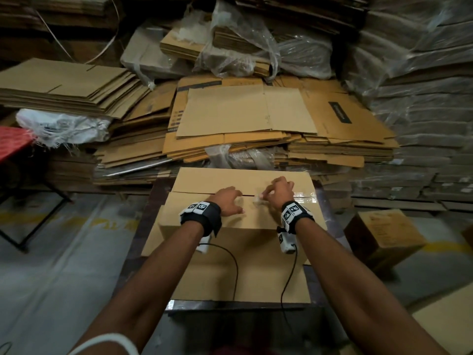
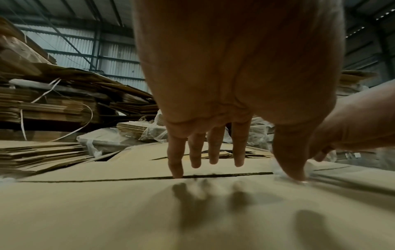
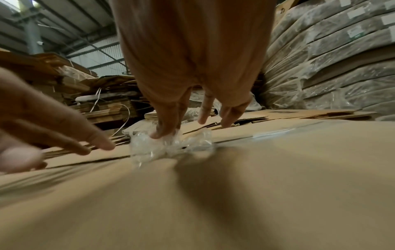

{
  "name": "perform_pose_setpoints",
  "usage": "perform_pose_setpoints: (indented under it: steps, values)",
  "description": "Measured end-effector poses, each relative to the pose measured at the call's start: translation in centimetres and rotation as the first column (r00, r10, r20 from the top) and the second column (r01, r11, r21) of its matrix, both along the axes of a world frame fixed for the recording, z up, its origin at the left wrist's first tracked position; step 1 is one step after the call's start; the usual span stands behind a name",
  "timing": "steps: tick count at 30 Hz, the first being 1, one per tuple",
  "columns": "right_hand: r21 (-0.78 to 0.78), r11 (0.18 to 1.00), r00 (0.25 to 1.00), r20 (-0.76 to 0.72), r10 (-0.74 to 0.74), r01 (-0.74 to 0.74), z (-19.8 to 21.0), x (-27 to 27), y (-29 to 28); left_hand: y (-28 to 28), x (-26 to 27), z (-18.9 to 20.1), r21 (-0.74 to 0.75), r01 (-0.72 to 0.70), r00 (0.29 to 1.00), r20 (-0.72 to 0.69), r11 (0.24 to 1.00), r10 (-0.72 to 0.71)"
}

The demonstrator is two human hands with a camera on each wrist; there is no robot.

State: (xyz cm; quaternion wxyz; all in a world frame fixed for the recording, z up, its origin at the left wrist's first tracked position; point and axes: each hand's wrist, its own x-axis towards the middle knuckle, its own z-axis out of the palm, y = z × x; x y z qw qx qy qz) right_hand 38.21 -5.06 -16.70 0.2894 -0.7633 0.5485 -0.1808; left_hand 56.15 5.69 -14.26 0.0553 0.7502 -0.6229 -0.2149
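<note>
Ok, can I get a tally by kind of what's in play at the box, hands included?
Hands: 2 (left hand, right hand)
Box: 1
Tape: 1
Total: 4

the box (image 1: 240, 180) is plain brown corrugated cardboard, matt and smooth, with a fluted raw edge showing along the slit between its flaps, and the tape (image 3: 171, 147) crumpled on that seam is clear glossy plastic film, wrinkled and catching light. the flattened cartons (image 1: 245, 111) stacked behind are the same matt kraft board, some bundles (image 1: 422, 60) wrapped in shiny, creased transparent plastic, beside a white woven sack (image 1: 61, 126) with frayed edges. the wall (image 2: 115, 54) is ribbed sheet metal, and the wrist straps (image 1: 202, 219) look like black cloth.
</note>
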Motion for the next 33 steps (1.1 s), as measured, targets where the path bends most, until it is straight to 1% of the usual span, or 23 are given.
perform_pose_setpoints:
  steps: [1, 2, 3, 6, 7, 9, 11, 12, 13, 15, 17, 21, 24, 26, 28, 30, 32, 33]
  values:
    - [0.024, 1.0, 0.997, 0.08, -0.021, 0.019, 0.2, 0.1, 0.3, -0.4, -0.3, 0.2, -0.008, -0.004, 1.0, -0.023, 1.0, 0.004]
    - [0.044, 0.999, 0.991, 0.131, -0.007, 0.001, 0.3, 0.2, 0.7, -0.8, -0.6, 0.4, -0.01, -0.022, 0.998, -0.057, 1.0, 0.022]
    - [0.059, 0.998, 0.991, 0.133, 0.027, -0.035, 0.5, 0.1, 1.0, -1.2, -0.8, 0.6, -0.008, -0.041, 0.996, -0.082, 0.999, 0.041]
    - [0.025, 0.992, 0.985, -0.118, 0.125, -0.123, -0.1, 0.0, 1.0, -2.2, -1.2, 1.0, 0.054, -0.05, 0.995, -0.081, 0.997, 0.054]
    - [0.006, 0.99, 0.979, -0.152, 0.139, -0.14, -0.2, -0.2, 1.1, -2.4, -1.3, 1.0, 0.076, -0.04, 0.997, -0.063, 0.996, 0.045]
    - [-0.021, 0.99, 0.981, -0.137, 0.138, -0.142, -0.6, -0.4, 1.2, -2.5, -1.6, 1.0, 0.105, -0.014, 1.0, -0.021, 0.994, 0.016]
    - [-0.023, 0.991, 0.986, -0.102, 0.13, -0.133, -0.8, -0.5, 1.2, -2.3, -1.9, 0.6, 0.113, 0.041, 0.995, 0.088, 0.993, -0.051]
    - [-0.013, 0.991, 0.989, -0.071, 0.132, -0.133, -0.6, -0.7, 1.2, -2.1, -2.0, 0.3, 0.118, 0.074, 0.983, 0.158, 0.99, -0.092]
    - [0.005, 0.992, 0.992, -0.009, 0.123, -0.123, -0.2, -1.1, 1.1, -1.9, -2.1, 0.1, 0.121, 0.104, 0.969, 0.21, 0.987, -0.128]
    - [0.062, 0.995, 0.993, 0.093, 0.074, -0.08, 0.3, -2.3, 0.3, -1.7, -1.7, 0.0, 0.127, 0.148, 0.948, 0.263, 0.981, -0.177]
    - [0.103, 0.993, 0.994, 0.101, 0.048, -0.058, 1.0, -3.8, -0.5, -1.6, -1.0, 0.4, 0.143, 0.161, 0.939, 0.282, 0.977, -0.196]
    - [0.116, 0.992, 0.999, 0.039, 0.035, -0.039, 1.0, -6.7, -1.9, -1.1, 0.7, 1.1, 0.158, 0.161, 0.937, 0.286, 0.974, -0.202]
    - [0.119, 0.991, 0.998, -0.038, 0.058, -0.053, 0.8, -7.6, -1.9, -0.8, 1.5, 1.3, 0.176, 0.163, 0.936, 0.284, 0.971, -0.209]
    - [0.105, 0.992, 0.997, -0.039, 0.068, -0.063, 0.7, -7.5, -1.6, -1.0, 1.0, 1.7, 0.192, 0.155, 0.938, 0.279, 0.969, -0.206]
    - [0.121, 0.99, 0.997, 0.022, 0.073, -0.075, 0.6, -7.1, -1.4, -1.6, -0.4, 2.1, 0.177, 0.161, 0.948, 0.244, 0.971, -0.202]
    - [0.166, 0.98, 0.985, 0.148, 0.086, -0.11, 0.6, -6.6, -1.1, -2.3, -2.4, 2.4, 0.137, 0.182, 0.967, 0.156, 0.974, -0.203]
    - [0.261, 0.96, 0.946, 0.323, 0.015, -0.104, 1.5, -6.3, 0.0, -2.7, -4.6, 2.5, 0.103, 0.199, 0.974, 0.089, 0.975, -0.208]
    - [0.309, 0.947, 0.919, 0.393, -0.039, -0.092, 1.6, -6.2, 0.4, -2.8, -5.6, 2.3, 0.097, 0.208, 0.972, 0.088, 0.973, -0.217]
